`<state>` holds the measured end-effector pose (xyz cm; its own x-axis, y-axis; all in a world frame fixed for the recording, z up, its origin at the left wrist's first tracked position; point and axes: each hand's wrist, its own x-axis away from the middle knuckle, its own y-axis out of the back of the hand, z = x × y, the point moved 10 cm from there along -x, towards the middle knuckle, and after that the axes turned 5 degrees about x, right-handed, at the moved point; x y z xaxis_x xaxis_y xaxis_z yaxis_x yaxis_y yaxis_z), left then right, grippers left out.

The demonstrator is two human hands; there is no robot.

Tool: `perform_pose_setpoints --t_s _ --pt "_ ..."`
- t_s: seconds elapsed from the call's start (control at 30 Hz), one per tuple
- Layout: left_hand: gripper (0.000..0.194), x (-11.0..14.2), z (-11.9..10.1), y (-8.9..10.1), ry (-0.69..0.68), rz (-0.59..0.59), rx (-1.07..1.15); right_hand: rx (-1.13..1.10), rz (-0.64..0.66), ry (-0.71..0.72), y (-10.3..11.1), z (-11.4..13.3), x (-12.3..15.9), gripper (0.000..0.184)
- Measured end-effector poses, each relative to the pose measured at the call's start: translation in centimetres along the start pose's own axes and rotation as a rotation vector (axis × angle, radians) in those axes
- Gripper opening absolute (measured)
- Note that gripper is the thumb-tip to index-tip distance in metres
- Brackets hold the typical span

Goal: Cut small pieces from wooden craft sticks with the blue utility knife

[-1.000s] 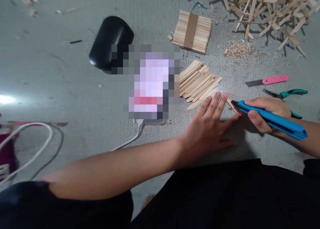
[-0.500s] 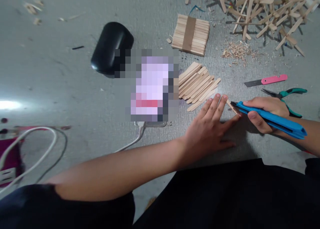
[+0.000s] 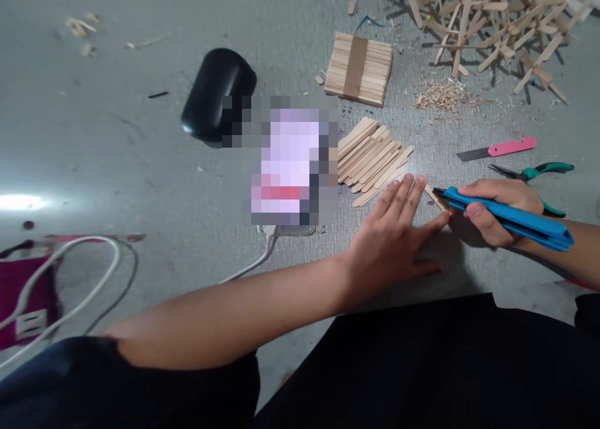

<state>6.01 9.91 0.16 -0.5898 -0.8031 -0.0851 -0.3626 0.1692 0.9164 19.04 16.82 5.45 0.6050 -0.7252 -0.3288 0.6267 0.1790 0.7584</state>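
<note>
My left hand (image 3: pixel 389 235) lies flat on the table with its fingers stretched out and spread. Its fingertips touch a small wooden craft stick (image 3: pixel 435 197), partly covered by them. A blue box cutter (image 3: pixel 534 224) is gripped in my right hand (image 3: pixel 501 204), thumb along its side. The cutter's dark blade tip meets the stick near its right edge; whether it has cut in, I cannot tell. Just beyond my left fingers is a loose pile of craft sticks (image 3: pixel 372 157).
Behind the pile lies a banded bundle of sticks (image 3: pixel 375 66). Wood chips (image 3: pixel 443 97), stick assemblies (image 3: pixel 497 22), a pink knife (image 3: pixel 513 146) and green-handled pliers (image 3: pixel 539 170) occupy the right side. Leftward are a blurred phone (image 3: pixel 285 160), a black case (image 3: pixel 218 94) and a white cable (image 3: pixel 112 254).
The view has shifted slightly, so the things on the left sit a little farther right. Both hands, the box cutter and the stick keep nearly the same positions.
</note>
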Motion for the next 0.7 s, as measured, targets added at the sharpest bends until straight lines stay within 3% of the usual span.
perform_pose_setpoints --t_s 0.23,0.5,0.6,0.7 --pt "0.105 -0.1 -0.2 0.4 -0.041 -0.056 -0.004 -0.009 -0.154 0.075 0.8 0.3 0.4 0.020" --pt "0.098 -0.1 -0.4 0.1 -0.062 -0.057 -0.056 0.004 -0.221 0.215 1.0 0.8 0.5 0.011" --pt "0.095 -0.2 -0.5 -0.1 -0.057 -0.027 -0.069 0.005 -0.243 0.211 1.1 1.0 0.3 0.012" --pt "0.095 -0.5 -0.5 -0.1 -0.049 0.000 -0.080 -0.007 -0.259 0.136 2.6 1.3 0.2 0.021"
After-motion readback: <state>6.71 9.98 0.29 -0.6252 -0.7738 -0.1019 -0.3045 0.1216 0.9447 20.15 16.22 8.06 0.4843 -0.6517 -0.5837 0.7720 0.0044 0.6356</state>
